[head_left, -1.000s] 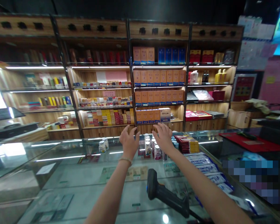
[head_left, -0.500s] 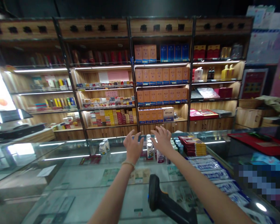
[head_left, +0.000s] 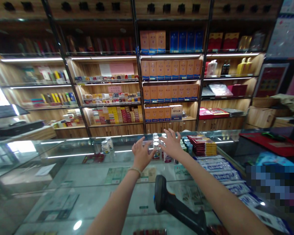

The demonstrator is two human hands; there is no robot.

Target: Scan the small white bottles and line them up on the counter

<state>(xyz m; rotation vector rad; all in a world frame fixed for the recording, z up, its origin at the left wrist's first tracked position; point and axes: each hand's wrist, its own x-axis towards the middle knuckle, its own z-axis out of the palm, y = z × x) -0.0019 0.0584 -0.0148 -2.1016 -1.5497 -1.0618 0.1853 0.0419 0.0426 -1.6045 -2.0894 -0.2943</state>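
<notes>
Several small white cans [head_left: 156, 145] stand grouped on the glass counter [head_left: 93, 176], between my two hands. My left hand [head_left: 142, 154] is at the group's left side, fingers spread, with its thumb close to the front can; whether it touches cannot be made out. On the right side, my right hand [head_left: 171, 144] arches over the cans with its fingers apart and hides part of them. Neither hand grips a can. Green and blue cans [head_left: 188, 146] show just past my right hand. Below my hands lies a black handheld barcode scanner [head_left: 160, 195].
Two more white cans [head_left: 105, 147] stand apart at the left. A stack of red and yellow packs [head_left: 203, 146] and a row of blue and white packets [head_left: 222, 174] lie at the right. Behind the counter rise wooden shelves [head_left: 171, 125] of boxed goods.
The view has tilted down a little. My left hand has shifted right, closer to the cans, and its thumb now reaches the front one's edge. My right hand stays beside the group.
</notes>
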